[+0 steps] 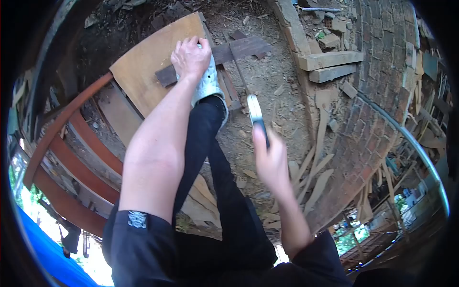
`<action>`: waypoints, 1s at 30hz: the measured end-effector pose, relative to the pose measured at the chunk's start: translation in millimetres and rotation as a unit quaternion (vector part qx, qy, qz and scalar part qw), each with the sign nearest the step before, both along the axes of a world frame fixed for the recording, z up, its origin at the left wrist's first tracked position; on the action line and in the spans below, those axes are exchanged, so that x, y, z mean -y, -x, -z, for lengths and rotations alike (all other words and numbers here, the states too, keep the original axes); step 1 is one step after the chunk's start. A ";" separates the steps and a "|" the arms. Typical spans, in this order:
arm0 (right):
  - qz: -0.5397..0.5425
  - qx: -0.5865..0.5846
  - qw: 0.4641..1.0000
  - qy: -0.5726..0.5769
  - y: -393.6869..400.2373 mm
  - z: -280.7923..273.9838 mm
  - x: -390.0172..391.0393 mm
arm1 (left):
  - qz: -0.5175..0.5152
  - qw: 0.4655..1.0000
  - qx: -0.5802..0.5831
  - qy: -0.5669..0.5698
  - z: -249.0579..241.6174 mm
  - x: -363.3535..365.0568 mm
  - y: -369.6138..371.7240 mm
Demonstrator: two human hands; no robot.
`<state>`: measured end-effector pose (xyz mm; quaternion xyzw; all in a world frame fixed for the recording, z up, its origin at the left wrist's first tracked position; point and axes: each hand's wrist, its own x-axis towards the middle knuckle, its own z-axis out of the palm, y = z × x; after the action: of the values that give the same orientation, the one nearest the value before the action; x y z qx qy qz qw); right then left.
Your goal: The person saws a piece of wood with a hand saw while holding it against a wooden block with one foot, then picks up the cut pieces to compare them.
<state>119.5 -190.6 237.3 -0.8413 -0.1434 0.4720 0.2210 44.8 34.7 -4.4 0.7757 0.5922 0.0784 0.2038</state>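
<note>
A dark wooden plank (244,49) lies across a light brown board (148,57), its right end sticking out past the board. A white shoe (208,81) presses down on the plank. My left hand (191,57) is closed over the top of the shoe; whatever its fingers grip is hidden. The handle of a handsaw (256,109) is in my right hand (271,155), which is blurred by motion. The thin saw blade reaches up to the plank, crossing it to the right of the shoe.
Reddish-brown slatted wood (71,148) curves at the left. Two pale wood blocks (331,60) rest by a brick wall (382,57) at the right. Wood offcuts (319,189) and chips litter the dirt ground. A metal pipe (406,134) runs along the right.
</note>
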 end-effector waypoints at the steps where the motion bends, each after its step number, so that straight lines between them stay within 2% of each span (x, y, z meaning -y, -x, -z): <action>1: -0.003 0.005 1.000 0.012 14.7 -36.5 28.8 | -0.007 1.000 0.002 0.002 1.1 4.7 1.9; 3: 0.037 -0.025 0.999 0.031 22.3 -77.0 72.2 | -0.012 1.000 0.000 -0.013 2.8 1.8 -0.7; 6: 0.010 -0.051 0.997 0.064 5.1 -79.1 63.1 | 0.006 1.000 0.005 -0.012 1.1 5.7 3.5; 8: -0.022 0.000 0.999 0.028 -4.5 -24.5 28.2 | 0.004 1.000 0.009 -0.014 1.1 4.6 3.7; 10: -0.035 0.001 0.999 0.010 -18.4 65.5 -25.0 | 0.004 1.000 0.014 -0.017 3.4 7.5 2.5; 11: -0.066 0.045 0.997 0.015 -23.5 117.5 -54.8 | 0.006 1.000 0.012 -0.013 4.5 8.5 1.3; 12: -0.060 0.058 0.996 0.039 -25.7 145.6 -77.5 | 0.006 1.000 0.006 -0.016 5.6 3.8 3.5; 14: -0.062 0.066 0.994 0.066 -20.8 158.2 -89.3 | 0.000 0.999 0.004 -0.034 8.7 -2.0 5.4; 17: -0.032 0.053 0.998 0.019 -19.2 123.9 -64.3 | -0.005 0.999 0.023 -0.048 11.8 -2.9 3.6; 18: -0.032 0.046 0.998 0.009 -11.5 85.8 -39.8 | -0.015 0.998 0.031 -0.047 13.5 2.6 4.3; 19: -0.031 0.032 0.997 0.057 -1.7 38.4 -20.0 | -0.017 0.999 0.034 -0.027 14.1 18.2 2.7; 22: -0.007 -0.015 0.999 0.043 5.7 -45.9 46.8 | -0.015 0.999 0.031 -0.036 10.7 6.7 2.0; 25: 0.001 -0.034 0.997 0.067 -1.5 -55.3 75.6 | 0.000 0.999 0.018 -0.033 6.0 5.7 3.7; 27: -0.031 0.001 0.999 0.024 -8.6 -7.5 63.3 | -0.005 0.999 0.032 -0.029 5.0 1.3 0.8; 29: -0.012 -0.016 0.999 0.042 -20.0 60.8 3.2 | 0.002 1.000 0.015 -0.022 2.9 6.6 3.9; 30: -0.019 0.011 1.000 -0.003 -18.6 105.0 -23.5 | 0.005 1.000 0.010 -0.015 3.7 6.0 4.6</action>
<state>138.1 -167.1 132.4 -0.8428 -0.1636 0.4663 0.2131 40.2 28.6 -8.0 0.7807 0.5850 0.0944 0.1985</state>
